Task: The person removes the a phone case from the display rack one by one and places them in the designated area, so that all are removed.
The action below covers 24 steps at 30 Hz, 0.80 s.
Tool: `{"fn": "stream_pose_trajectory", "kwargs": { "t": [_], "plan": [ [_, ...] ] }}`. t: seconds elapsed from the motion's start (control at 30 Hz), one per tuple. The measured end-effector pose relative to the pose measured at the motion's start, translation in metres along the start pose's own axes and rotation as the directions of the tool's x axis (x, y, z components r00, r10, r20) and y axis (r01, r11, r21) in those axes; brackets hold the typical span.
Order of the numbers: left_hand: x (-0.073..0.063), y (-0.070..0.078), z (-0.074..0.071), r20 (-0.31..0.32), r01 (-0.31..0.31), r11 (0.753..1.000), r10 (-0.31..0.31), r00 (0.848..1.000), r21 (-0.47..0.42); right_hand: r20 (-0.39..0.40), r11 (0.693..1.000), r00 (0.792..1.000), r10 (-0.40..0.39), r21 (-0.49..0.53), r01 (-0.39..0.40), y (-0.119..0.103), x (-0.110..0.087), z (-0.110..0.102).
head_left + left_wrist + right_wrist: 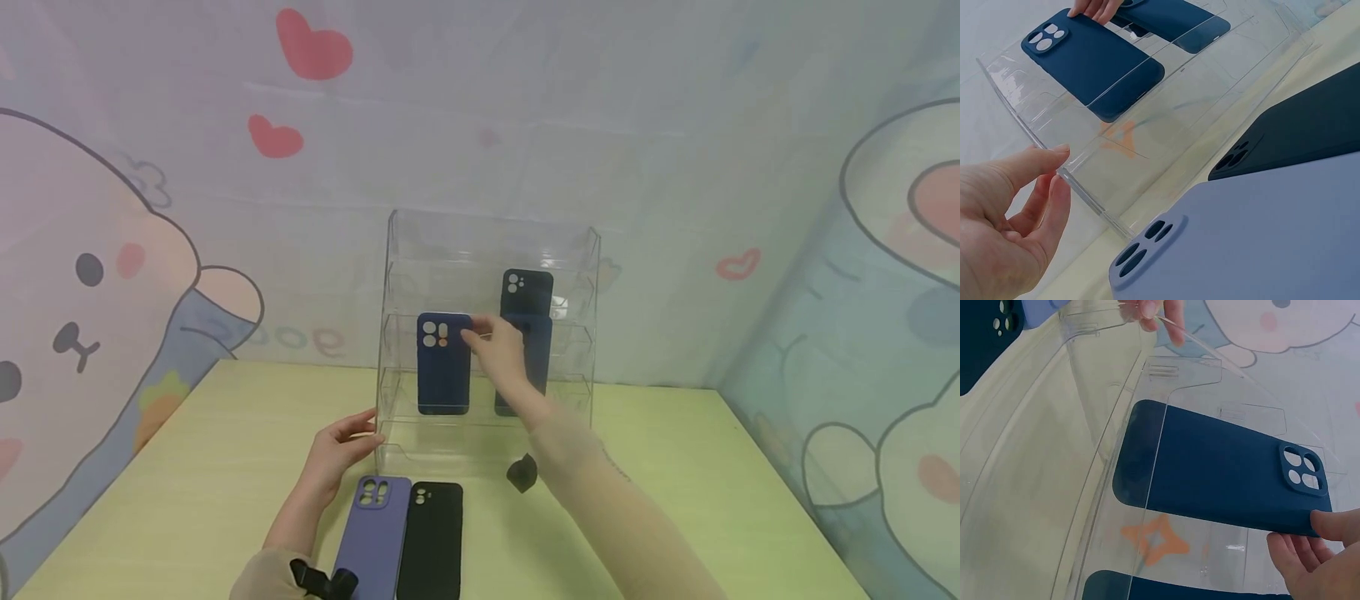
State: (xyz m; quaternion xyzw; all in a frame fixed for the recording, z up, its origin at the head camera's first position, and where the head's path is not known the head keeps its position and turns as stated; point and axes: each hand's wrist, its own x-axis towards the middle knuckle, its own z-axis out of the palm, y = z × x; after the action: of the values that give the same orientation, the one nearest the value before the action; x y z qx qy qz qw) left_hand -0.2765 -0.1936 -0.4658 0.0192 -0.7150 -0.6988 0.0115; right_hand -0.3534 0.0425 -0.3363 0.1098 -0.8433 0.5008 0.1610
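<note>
A dark blue phone case (444, 375) stands in a lower tier of a clear acrylic display rack (487, 437), on its left side. My right hand (497, 350) pinches the case's upper right corner between thumb and fingers; the right wrist view shows the same grip on the case (1222, 469). With thumb and fingertips my left hand (341, 454) grips the rack's left side edge, plain in the left wrist view (1016, 212). Another blue case (537, 350) stands on the rack's right side, partly behind my right hand, and a black case (527, 292) stands behind it, higher up.
A lilac phone case (372, 533) and a black phone case (431, 542) lie side by side on the table (660, 467) before the rack. A small dark object (522, 473) shows beside my right forearm. A printed cloth (480, 142) hangs behind the rack.
</note>
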Motion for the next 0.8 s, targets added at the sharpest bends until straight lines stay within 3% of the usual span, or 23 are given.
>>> {"fn": "stream_pose_trajectory", "kwargs": {
  "t": [0.37,0.8],
  "plan": [
    [0.0,-0.001,-0.001,0.009,0.007,1.0,-0.007,1.0,0.012,0.018,0.988,1.0,-0.022,0.156,0.019,0.007,-0.004,-0.001],
    [0.001,-0.002,-0.001,0.0,0.015,1.0,-0.015,1.0,0.018,-0.023,0.964,0.995,-0.093,0.247,0.096,-0.002,-0.005,-0.013]
  ]
}}
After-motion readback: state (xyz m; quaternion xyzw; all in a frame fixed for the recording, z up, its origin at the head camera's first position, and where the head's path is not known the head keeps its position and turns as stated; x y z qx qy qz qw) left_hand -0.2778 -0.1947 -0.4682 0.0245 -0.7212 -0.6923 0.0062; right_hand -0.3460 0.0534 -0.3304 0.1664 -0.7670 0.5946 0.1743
